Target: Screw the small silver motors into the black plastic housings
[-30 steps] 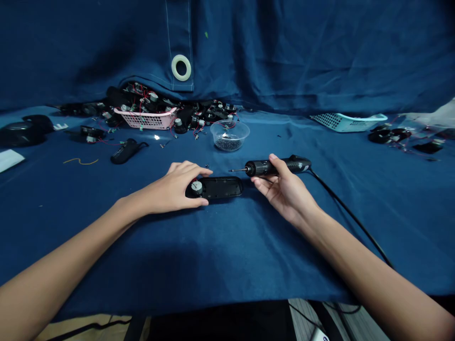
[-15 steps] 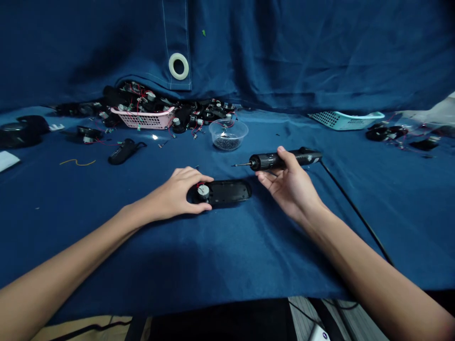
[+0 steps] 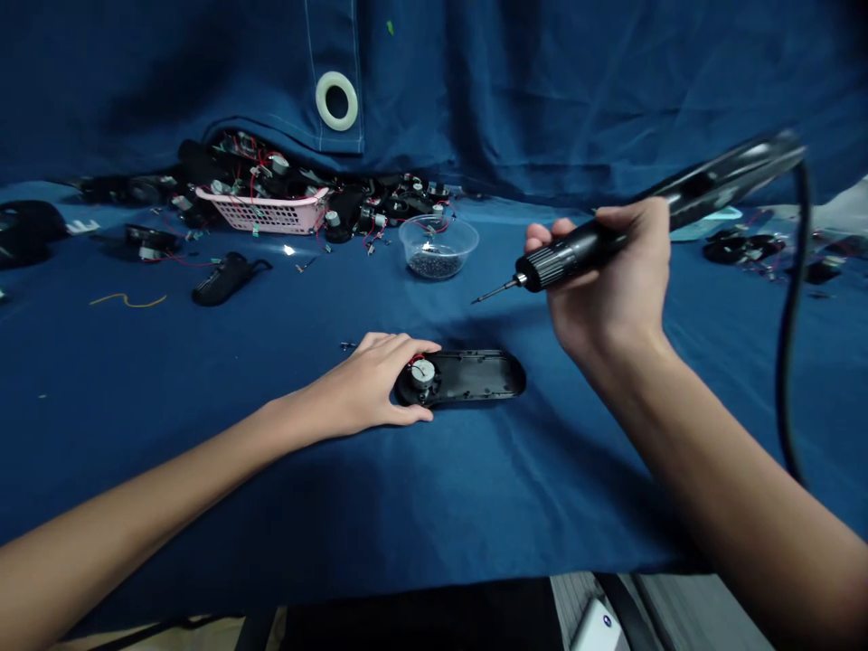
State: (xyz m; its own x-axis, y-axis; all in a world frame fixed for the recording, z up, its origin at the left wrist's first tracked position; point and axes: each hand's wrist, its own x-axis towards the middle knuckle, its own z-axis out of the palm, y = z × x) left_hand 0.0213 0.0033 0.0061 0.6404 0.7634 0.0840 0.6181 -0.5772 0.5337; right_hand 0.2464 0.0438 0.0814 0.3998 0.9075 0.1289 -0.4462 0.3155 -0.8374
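Thumb and fingers of my left hand (image 3: 376, 380) grip the left end of a long black plastic housing (image 3: 481, 375), which lies open side up on the blue cloth. Beside the fingers, a round silver motor (image 3: 422, 372) with red wire sits in that end. My right hand (image 3: 610, 289) is closed round a black electric screwdriver (image 3: 576, 253), held in the air above and right of the housing. Its thin bit points down and left, apart from the housing. A clear plastic bowl (image 3: 439, 244) with many small dark pieces, perhaps screws, stands behind the housing.
At the back left, a pink basket (image 3: 268, 215) overflows with black parts and red wires. A black handheld piece (image 3: 227, 278) and a yellow wire (image 3: 128, 299) lie at left. A turquoise basket (image 3: 705, 223) is partly hidden behind my right arm's side. The screwdriver's cable (image 3: 790, 344) hangs at right.
My right hand has lifted the screwdriver up and to the right, tilting its bit downward. My left hand and the housing sit farther right in view; the camera has shifted slightly too.
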